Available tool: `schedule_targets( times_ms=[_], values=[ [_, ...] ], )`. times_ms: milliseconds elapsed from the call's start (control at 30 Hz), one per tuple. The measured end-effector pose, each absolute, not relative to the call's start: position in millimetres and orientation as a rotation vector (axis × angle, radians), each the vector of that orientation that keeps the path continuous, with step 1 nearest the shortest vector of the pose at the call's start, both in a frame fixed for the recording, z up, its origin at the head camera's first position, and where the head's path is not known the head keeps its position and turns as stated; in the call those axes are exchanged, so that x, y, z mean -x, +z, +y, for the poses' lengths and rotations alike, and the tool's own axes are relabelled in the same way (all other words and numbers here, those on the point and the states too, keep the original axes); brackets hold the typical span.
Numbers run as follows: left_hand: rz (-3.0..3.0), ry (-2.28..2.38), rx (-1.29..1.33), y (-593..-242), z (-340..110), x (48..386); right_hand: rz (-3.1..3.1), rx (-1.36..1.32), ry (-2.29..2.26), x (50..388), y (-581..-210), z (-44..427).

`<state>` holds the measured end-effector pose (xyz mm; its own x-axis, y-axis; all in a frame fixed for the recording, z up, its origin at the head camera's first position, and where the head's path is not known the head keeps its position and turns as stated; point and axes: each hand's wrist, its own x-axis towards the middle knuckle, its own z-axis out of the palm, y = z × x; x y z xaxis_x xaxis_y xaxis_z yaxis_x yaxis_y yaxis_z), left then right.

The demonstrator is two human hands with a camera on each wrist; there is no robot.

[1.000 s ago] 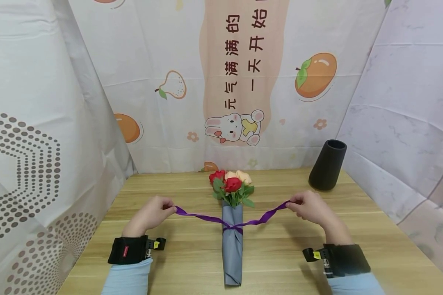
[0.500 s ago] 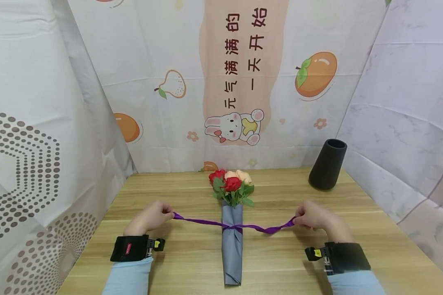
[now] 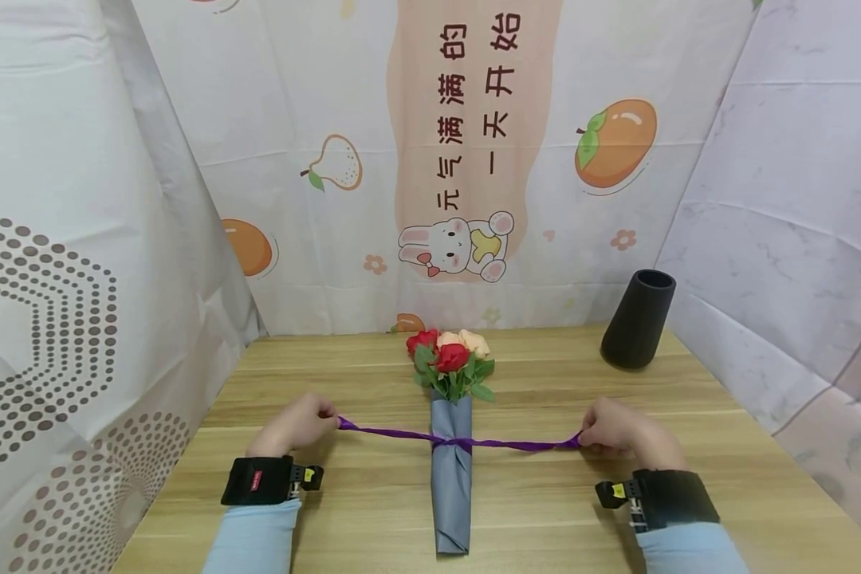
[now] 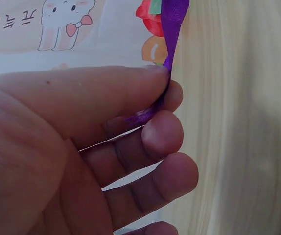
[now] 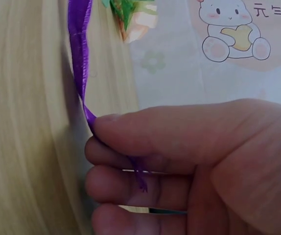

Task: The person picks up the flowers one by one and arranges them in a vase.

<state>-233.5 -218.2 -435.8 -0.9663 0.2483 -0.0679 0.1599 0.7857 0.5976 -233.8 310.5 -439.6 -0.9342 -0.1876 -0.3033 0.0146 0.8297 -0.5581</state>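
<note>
A bouquet of red and cream roses [image 3: 452,357] lies on the table, its stems wrapped in grey paper [image 3: 451,498]. Around the wrap runs a purple ribbon [image 3: 520,445], crossed or knotted at the front, with one end stretched out to each side. My left hand [image 3: 300,424] pinches the left end between thumb and index finger, and the ribbon [image 4: 174,24] leads away from the fingertips in the left wrist view. On the other side my right hand [image 3: 620,430] pinches the right end; a frayed tip of ribbon [image 5: 141,183] pokes out below the thumb in the right wrist view.
A black tapered vase [image 3: 637,320] stands upright at the table's back right. The wooden table [image 3: 359,510] ends at a printed curtain [image 3: 294,239] behind, and pale cloths hang on both sides.
My right hand has moved outward and down, and my left hand slightly down. The ribbon's two ends went from slack and wavy to nearly straight. The bouquet has stayed in place.
</note>
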Motion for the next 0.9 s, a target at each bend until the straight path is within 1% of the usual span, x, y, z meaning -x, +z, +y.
schedule_targets(
  times_ms=[200,300,467,567,900],
  values=[
    [2.818,0.931,-0.368,-439.9,-217.6,235.5,2.654,0.088,-0.846,233.5,-443.1,315.2],
    [2.797,0.956,-0.349,-439.3,-217.5,235.4,2.67,0.095,-0.861,234.4,-440.8,318.7],
    [2.813,1.002,-0.26,-434.8,-219.3,234.3,2.76,0.173,-0.904,237.1,-430.7,323.7],
    [2.846,1.037,-0.239,-430.3,-219.6,234.4,2.888,0.267,-0.882,239.0,-424.0,326.5],
    [2.997,1.035,-0.321,-409.3,-213.4,229.3,3.201,0.344,-0.944,238.1,-412.1,325.2]
  ],
)
